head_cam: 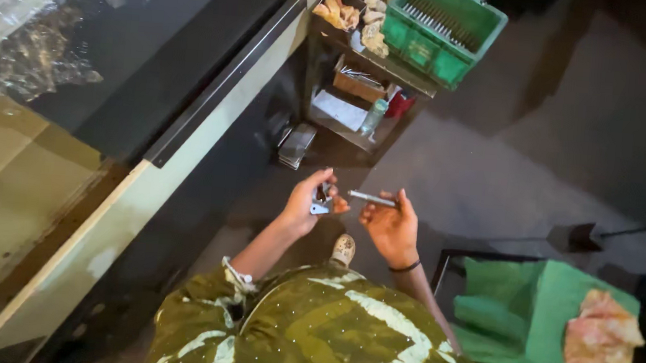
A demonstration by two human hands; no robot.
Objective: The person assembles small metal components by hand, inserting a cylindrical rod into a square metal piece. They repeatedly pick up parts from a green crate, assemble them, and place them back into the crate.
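Slim metal rod (372, 199), small angular metal bracket (320, 203)

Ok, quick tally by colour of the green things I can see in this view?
Green crate on the rack: 1
Green cloth over the seat at right: 1
Green patterned garment on the person: 1
Total: 3
The left hand holds a small metal part; the right hand holds a thin metal rod.

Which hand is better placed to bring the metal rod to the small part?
Right hand: it likely suits, already pinching the metal rod, tip pointing toward the small metal part gripped in the left hand.
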